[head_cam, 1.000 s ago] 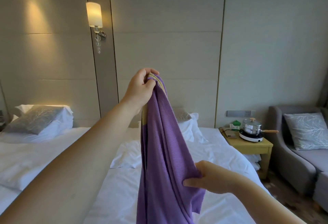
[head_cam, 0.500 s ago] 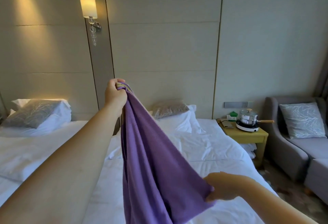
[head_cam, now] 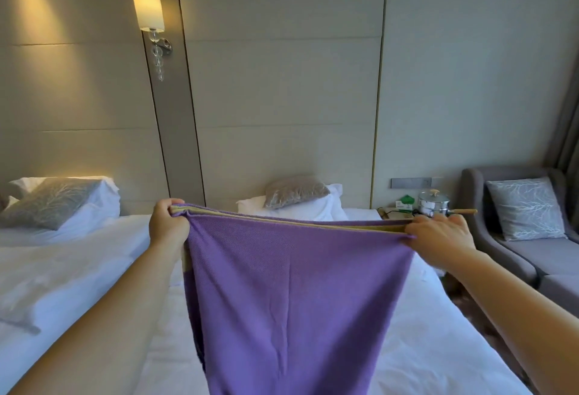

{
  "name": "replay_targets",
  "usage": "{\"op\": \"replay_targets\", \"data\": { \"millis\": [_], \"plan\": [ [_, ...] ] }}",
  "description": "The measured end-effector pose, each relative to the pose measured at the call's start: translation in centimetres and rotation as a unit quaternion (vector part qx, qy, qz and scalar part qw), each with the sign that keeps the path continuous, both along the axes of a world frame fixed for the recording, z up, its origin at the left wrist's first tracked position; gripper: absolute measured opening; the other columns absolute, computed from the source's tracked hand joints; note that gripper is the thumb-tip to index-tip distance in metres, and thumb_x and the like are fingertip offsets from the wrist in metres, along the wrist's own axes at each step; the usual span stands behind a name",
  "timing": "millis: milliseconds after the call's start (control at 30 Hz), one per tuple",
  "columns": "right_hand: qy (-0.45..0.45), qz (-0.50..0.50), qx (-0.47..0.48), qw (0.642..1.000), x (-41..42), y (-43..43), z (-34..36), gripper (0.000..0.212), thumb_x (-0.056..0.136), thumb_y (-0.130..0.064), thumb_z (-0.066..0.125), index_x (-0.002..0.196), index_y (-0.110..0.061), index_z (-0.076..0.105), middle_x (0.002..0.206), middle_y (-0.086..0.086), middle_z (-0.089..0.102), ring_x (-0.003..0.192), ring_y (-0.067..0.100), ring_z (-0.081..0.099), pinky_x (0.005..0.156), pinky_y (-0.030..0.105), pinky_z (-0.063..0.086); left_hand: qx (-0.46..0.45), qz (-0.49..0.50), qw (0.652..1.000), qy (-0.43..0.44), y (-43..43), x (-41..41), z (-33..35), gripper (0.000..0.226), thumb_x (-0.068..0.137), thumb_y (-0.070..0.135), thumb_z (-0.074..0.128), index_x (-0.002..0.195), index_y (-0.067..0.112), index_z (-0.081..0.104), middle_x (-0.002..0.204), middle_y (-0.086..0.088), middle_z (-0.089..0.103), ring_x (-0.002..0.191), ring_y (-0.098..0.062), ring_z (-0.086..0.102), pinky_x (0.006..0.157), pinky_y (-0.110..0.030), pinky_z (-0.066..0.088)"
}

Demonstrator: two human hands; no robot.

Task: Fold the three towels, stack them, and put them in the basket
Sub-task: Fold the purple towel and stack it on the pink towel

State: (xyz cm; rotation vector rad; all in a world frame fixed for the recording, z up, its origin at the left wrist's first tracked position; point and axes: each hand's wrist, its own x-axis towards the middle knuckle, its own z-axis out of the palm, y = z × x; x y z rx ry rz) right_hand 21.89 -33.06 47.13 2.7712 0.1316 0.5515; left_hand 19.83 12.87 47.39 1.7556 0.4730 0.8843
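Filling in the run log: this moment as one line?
purple towel: held spread, hanging above white bed | left hand: grips one top corner | right hand: pinches other top corner

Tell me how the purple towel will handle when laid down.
Probably floppy: the purple towel hangs limp below a top edge held straight only by the left hand and right hand pulling it taut. Likely light, since two corner pinches carry it. It should slump onto the bed, not hold shape.
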Motion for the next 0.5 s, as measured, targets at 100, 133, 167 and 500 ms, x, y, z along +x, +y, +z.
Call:
{"op": "replay_targets", "data": {
  "millis": [100, 133, 167, 500],
  "plan": [
    [-0.047, -0.002, 0.016, 0.999, 0.6, -0.5, 3.5, 0.032, 0.094, -0.056, 0.03, 0.104, -0.046, 0.058, 0.115, -0.017, 0.055, 0.109, 0.015, 0.053, 0.084, 0.034, 0.03, 0.02, 0.007, 1.0, 0.003, 0.3, -0.4, 1.3, 0.04, 0.082, -0.01, 0.043, 0.114, 0.012, 0.055, 0.112, -0.012, 0.059, 0.095, -0.027, 0.051, 0.079, -0.029, 0.038],
    [-0.058, -0.003, 0.024, 0.998, 0.8, -0.5, 4.7, 0.031, 0.094, -0.056, 0.029, 0.104, -0.046, 0.058, 0.114, -0.017, 0.057, 0.107, 0.015, 0.055, 0.082, 0.034, 0.029, 0.025, 0.008, 1.0, 0.002, 0.2, -0.4, 1.9, 0.041, 0.082, -0.011, 0.042, 0.115, 0.011, 0.054, 0.111, -0.011, 0.058, 0.094, -0.026, 0.05, 0.078, -0.029, 0.037],
    [-0.067, -0.002, 0.033, 0.997, 1.0, -0.5, 5.8, 0.031, 0.095, -0.055, 0.029, 0.104, -0.045, 0.057, 0.113, -0.016, 0.057, 0.106, 0.015, 0.056, 0.08, 0.033, 0.028, 0.026, 0.008, 1.0, -0.001, 0.1, -0.5, 2.4, 0.041, 0.082, -0.011, 0.042, 0.115, 0.01, 0.054, 0.109, -0.011, 0.057, 0.093, -0.026, 0.049, 0.076, -0.029, 0.037],
    [-0.193, 0.105, 0.354, 0.909, 0.9, 0.1, 14.5, 0.02, 0.092, -0.016, 0.053, 0.1, -0.017, 0.07, 0.106, 0.011, 0.059, 0.094, 0.036, 0.057, 0.076, 0.038, 0.045, -0.001, 0.021, 0.993, -0.112, -1.5, 0.0, 10.0, 0.04, 0.084, -0.01, 0.045, 0.117, 0.011, 0.052, 0.105, -0.007, 0.052, 0.091, -0.023, 0.048, 0.073, -0.028, 0.038]
  ]
}}
